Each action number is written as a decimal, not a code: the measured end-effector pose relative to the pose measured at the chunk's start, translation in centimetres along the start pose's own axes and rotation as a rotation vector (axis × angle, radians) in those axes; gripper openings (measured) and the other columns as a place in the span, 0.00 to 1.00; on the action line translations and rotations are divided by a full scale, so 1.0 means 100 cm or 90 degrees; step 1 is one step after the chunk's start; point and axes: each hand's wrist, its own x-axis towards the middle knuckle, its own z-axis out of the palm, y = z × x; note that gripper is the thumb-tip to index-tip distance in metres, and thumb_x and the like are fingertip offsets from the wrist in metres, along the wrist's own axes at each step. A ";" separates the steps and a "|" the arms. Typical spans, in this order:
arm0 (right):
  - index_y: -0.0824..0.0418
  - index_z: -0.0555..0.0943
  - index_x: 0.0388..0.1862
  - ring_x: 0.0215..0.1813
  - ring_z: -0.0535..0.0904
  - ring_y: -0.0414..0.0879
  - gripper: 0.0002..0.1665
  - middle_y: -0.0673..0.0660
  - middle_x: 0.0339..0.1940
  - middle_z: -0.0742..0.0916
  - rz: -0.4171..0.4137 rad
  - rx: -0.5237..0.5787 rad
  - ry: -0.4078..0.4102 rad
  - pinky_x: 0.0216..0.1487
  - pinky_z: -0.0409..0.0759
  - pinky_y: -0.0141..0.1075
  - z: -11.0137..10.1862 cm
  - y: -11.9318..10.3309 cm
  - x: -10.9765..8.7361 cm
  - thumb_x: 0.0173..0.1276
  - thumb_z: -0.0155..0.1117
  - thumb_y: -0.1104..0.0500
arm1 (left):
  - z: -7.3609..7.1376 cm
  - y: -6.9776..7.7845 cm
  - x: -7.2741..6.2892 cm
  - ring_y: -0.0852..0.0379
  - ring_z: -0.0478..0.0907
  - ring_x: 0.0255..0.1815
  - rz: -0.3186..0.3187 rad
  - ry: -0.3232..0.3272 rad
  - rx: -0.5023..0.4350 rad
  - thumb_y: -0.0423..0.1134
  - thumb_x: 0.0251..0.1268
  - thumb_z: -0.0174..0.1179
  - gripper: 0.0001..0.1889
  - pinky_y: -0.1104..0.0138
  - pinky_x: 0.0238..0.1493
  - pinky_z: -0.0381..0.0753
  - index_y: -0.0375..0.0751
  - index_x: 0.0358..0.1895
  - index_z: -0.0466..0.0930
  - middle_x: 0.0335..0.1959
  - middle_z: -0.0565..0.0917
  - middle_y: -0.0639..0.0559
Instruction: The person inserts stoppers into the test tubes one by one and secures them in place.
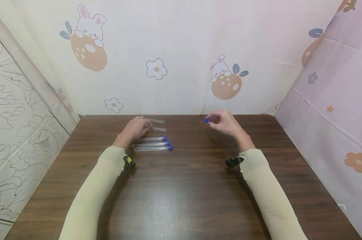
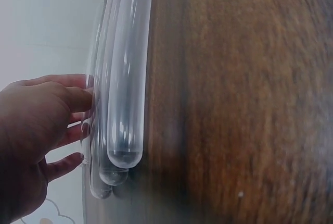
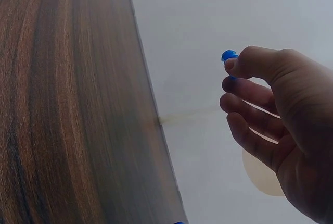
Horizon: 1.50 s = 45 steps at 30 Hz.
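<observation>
At the far left of the table, my left hand (image 1: 137,127) grips a clear uncapped test tube (image 1: 159,129) whose end pokes out past the fingers. A second clear tube (image 1: 156,121) lies just beyond it, partly hidden by the hand. Closer to me, three test tubes (image 1: 152,149) with blue caps lie side by side; their rounded ends (image 2: 125,153) show large in the left wrist view. Farther right, my right hand (image 1: 224,123) pinches a small blue cap (image 3: 229,55) between thumb and index finger, raised over the table's far edge, the other fingers loosely bent.
The brown wooden table (image 1: 181,186) ends at a patterned cloth backdrop (image 1: 184,40). Another cloth (image 1: 334,110) hangs along the right, and a flower-patterned panel (image 1: 16,133) stands at the left. A bit of blue (image 3: 179,223) shows at the bottom of the right wrist view.
</observation>
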 end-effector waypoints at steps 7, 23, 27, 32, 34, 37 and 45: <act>0.66 0.90 0.57 0.48 0.92 0.57 0.13 0.66 0.49 0.96 0.007 0.000 -0.003 0.50 0.86 0.35 -0.003 -0.002 0.000 0.76 0.74 0.66 | -0.025 0.024 -0.014 0.36 0.86 0.60 0.005 0.001 -0.002 0.32 0.72 0.68 0.13 0.39 0.63 0.87 0.49 0.55 0.92 0.55 0.90 0.38; 0.67 0.90 0.56 0.46 0.91 0.56 0.13 0.65 0.46 0.95 -0.011 -0.006 0.007 0.47 0.84 0.31 -0.010 -0.004 0.004 0.75 0.74 0.68 | -0.077 0.070 -0.037 0.36 0.85 0.63 -0.035 -0.010 -0.027 0.37 0.81 0.64 0.14 0.41 0.68 0.85 0.44 0.63 0.89 0.59 0.88 0.36; 0.66 0.90 0.57 0.46 0.91 0.57 0.13 0.65 0.47 0.95 -0.006 -0.004 0.005 0.48 0.84 0.29 -0.012 -0.004 0.004 0.76 0.74 0.67 | -0.078 0.069 -0.037 0.36 0.84 0.63 -0.037 -0.007 -0.025 0.37 0.82 0.64 0.14 0.41 0.68 0.85 0.44 0.64 0.88 0.59 0.88 0.36; 0.66 0.91 0.56 0.48 0.91 0.57 0.12 0.66 0.48 0.95 -0.012 0.004 0.006 0.49 0.83 0.25 -0.014 -0.006 0.006 0.77 0.74 0.66 | -0.082 0.069 -0.040 0.36 0.84 0.64 -0.038 -0.005 -0.029 0.36 0.82 0.63 0.15 0.41 0.70 0.84 0.44 0.64 0.88 0.59 0.88 0.37; 0.66 0.91 0.56 0.48 0.91 0.57 0.12 0.65 0.48 0.96 -0.015 0.003 0.010 0.49 0.84 0.27 -0.015 -0.007 0.006 0.76 0.74 0.67 | -0.085 0.069 -0.041 0.36 0.84 0.64 -0.039 -0.003 -0.033 0.36 0.82 0.63 0.14 0.42 0.70 0.84 0.44 0.64 0.88 0.60 0.88 0.37; 0.66 0.91 0.55 0.48 0.92 0.57 0.11 0.65 0.48 0.96 -0.018 -0.002 0.017 0.51 0.87 0.34 -0.016 -0.008 0.007 0.75 0.74 0.68 | -0.089 0.070 -0.042 0.37 0.84 0.65 -0.040 -0.002 -0.041 0.36 0.83 0.63 0.14 0.42 0.70 0.84 0.45 0.63 0.89 0.61 0.87 0.37; 0.66 0.91 0.55 0.48 0.92 0.59 0.12 0.66 0.49 0.96 -0.018 -0.009 0.023 0.57 0.91 0.54 -0.021 -0.009 0.009 0.75 0.74 0.68 | -0.098 0.071 -0.045 0.36 0.83 0.64 -0.032 0.005 -0.038 0.37 0.84 0.62 0.13 0.41 0.68 0.84 0.45 0.64 0.88 0.60 0.86 0.36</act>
